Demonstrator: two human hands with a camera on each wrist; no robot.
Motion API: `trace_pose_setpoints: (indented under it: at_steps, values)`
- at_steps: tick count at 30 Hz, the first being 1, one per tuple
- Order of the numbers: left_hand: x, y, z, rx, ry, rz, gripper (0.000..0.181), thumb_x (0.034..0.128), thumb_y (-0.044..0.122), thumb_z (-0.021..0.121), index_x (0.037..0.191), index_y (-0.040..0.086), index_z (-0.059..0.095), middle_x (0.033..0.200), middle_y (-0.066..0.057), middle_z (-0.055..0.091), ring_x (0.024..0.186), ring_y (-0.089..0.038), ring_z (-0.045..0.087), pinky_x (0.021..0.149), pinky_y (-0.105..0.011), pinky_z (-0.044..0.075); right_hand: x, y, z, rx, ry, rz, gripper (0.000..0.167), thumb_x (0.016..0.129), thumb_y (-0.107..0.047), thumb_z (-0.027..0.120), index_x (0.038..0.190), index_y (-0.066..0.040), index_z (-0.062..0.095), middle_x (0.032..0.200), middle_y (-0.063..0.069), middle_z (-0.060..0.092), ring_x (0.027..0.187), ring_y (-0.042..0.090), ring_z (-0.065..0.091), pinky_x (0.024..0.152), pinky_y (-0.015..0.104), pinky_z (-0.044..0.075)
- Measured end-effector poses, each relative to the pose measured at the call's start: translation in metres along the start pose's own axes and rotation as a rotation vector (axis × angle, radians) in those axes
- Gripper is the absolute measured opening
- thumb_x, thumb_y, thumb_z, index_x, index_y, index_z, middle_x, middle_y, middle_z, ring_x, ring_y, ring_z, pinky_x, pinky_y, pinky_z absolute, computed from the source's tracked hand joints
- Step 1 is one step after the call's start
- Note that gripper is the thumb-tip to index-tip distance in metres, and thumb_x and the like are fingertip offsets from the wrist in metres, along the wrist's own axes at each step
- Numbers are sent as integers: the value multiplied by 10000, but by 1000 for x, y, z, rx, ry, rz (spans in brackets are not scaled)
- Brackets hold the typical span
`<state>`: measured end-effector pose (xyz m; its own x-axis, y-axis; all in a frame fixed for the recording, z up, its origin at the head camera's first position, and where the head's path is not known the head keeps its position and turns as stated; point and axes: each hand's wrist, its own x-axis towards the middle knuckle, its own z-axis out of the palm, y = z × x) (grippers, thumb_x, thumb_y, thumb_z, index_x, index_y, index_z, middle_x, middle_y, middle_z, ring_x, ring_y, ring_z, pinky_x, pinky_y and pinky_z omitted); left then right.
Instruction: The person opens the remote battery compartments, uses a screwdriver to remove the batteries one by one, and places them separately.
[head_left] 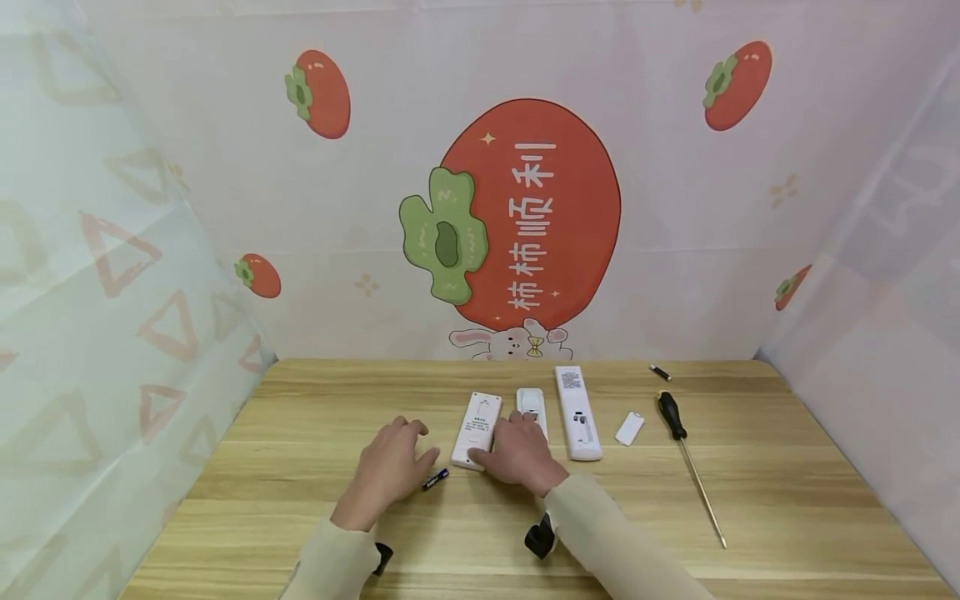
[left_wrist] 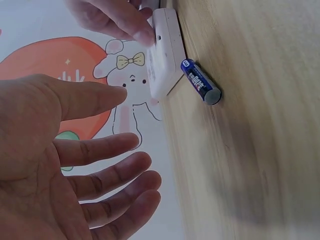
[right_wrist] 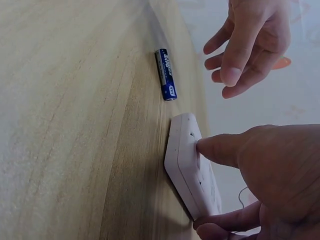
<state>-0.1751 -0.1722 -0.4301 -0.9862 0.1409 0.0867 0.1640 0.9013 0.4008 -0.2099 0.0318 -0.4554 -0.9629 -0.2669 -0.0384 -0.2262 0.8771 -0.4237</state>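
A white remote control (head_left: 480, 417) lies on the wooden table with its printed back up. My right hand (head_left: 522, 448) holds it, the thumb on its face and the fingers along its right edge, as the right wrist view shows of the remote (right_wrist: 189, 160). Just off the remote's near left corner lies a blue AAA battery (head_left: 436, 478), touched by neither hand. My left hand (head_left: 390, 463) hovers left of the battery, its fingers relaxed and apart. Nothing is in that palm (left_wrist: 30, 170) in the left wrist view.
Right of the held remote lie a smaller white remote (head_left: 531, 401) and a longer white remote (head_left: 577, 417) with its battery compartment showing. Farther right are a small white cover (head_left: 629, 428), a black battery (head_left: 661, 372) and a long screwdriver (head_left: 672, 417). A printed cloth wall (head_left: 360, 208) stands behind.
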Motion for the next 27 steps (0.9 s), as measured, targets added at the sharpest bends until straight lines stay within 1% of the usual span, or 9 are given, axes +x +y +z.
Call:
trace_pose_setpoints:
  at_steps: [3,7,12,14,17,21,25,27]
  values:
    - [-3,-1,-1,-3,5,-3,345,913,245,764,1151,3,704,1018,-118,631,852,-250,596,657,-447,537,1,-3,0,-12,11,4,571,863,-533,758,921,26,653,931,128,533,953,302,476,904,466,419]
    - [-4,-2,-1,-5,10,-5,338,910,244,767,1147,11,707,1028,-120,633,875,-266,605,668,-460,541,5,-6,2,-33,15,18,665,831,-604,755,951,44,667,927,128,533,952,290,454,915,453,404]
    - [-5,-3,-1,-6,20,-4,337,907,249,769,1139,13,706,1017,-112,631,866,-261,604,664,-456,538,10,-9,6,-77,34,20,710,793,-660,757,873,37,650,867,118,509,897,273,433,857,424,387]
    - [-5,-3,0,-7,24,-2,338,907,252,769,1140,14,707,1016,-110,632,860,-254,604,660,-447,537,12,-9,7,-89,46,17,717,777,-663,770,867,37,644,865,118,504,899,276,430,848,423,387]
    - [-4,-2,0,-11,29,0,341,907,255,771,1141,16,708,1018,-108,636,851,-244,603,650,-438,534,13,-10,9,-86,49,15,700,761,-632,802,899,35,641,883,121,505,934,292,431,869,433,390]
    - [-4,-1,0,-18,26,-3,342,907,256,773,1141,16,708,1022,-108,635,848,-238,600,646,-434,532,16,-8,10,-67,17,12,614,759,-535,834,960,11,638,915,112,504,978,305,426,910,454,377]
    - [-5,0,-1,-26,24,-3,335,906,247,775,1133,10,707,1012,-110,634,837,-237,594,640,-433,528,20,-6,9,-36,-3,7,555,752,-451,850,1009,-6,640,935,98,502,977,301,420,924,472,367]
    - [-6,0,-1,-26,28,-1,332,903,244,778,1127,9,707,1008,-111,636,833,-238,596,635,-433,528,22,-5,8,-22,1,-1,562,746,-429,860,1051,-6,650,950,95,516,979,297,427,934,483,370]
